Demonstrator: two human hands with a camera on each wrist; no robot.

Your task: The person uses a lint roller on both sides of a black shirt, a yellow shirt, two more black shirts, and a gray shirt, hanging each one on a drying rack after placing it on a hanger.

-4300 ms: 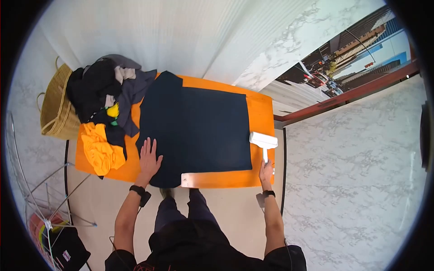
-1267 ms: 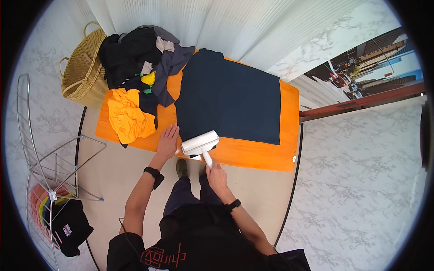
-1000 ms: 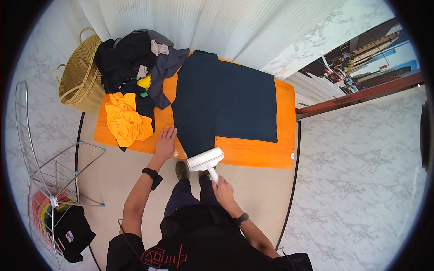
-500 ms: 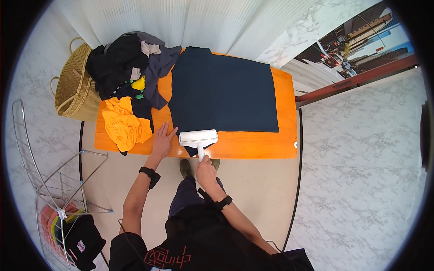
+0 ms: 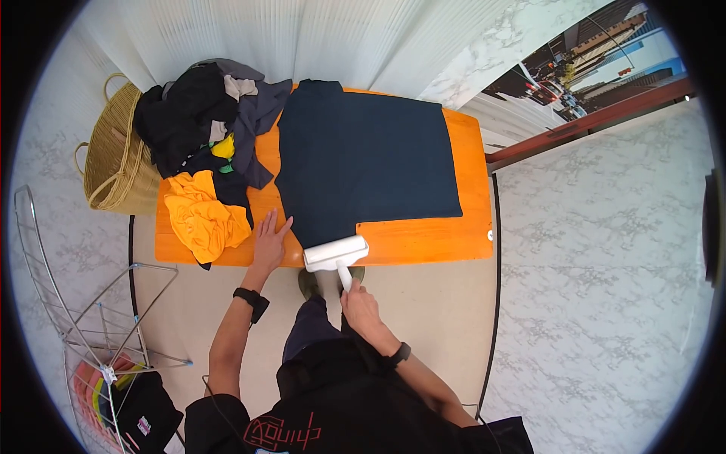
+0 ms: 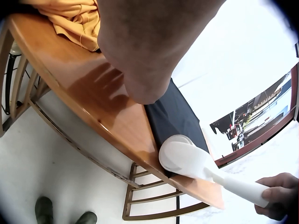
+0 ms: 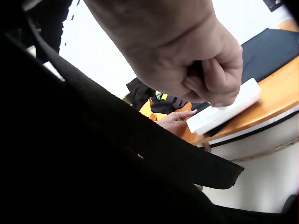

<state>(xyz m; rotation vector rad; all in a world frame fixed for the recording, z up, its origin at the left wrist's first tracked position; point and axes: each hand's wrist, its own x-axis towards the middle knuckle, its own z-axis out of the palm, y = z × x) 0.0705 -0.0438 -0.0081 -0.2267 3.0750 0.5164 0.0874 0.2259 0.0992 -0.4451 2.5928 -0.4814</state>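
Note:
A dark navy garment [image 5: 370, 155] lies spread flat on the orange wooden table [image 5: 423, 240]. My right hand [image 5: 361, 309] grips the handle of a white lint roller [image 5: 336, 253], whose head is at the garment's lower end by the table's front edge. In the right wrist view the fingers of my right hand [image 7: 210, 77] are curled round the handle, and the roller [image 7: 226, 109] is partly behind them. My left hand [image 5: 268, 244] has its fingers spread, resting on the table beside the garment's left edge. The left wrist view shows the roller [image 6: 184, 156] side-on.
An orange garment [image 5: 204, 219] and a pile of dark clothes [image 5: 189, 113] lie at the table's left. Beyond them stands a wicker basket [image 5: 117, 155]. A metal drying rack [image 5: 98, 318] is at the lower left, near hangers and a black garment [image 5: 147, 412]. White curtains hang behind the table.
The roller has gone from the table's right side to the garment's lower left end, then moved back and forth there. My left hand has shifted off the garment onto the table beside it.

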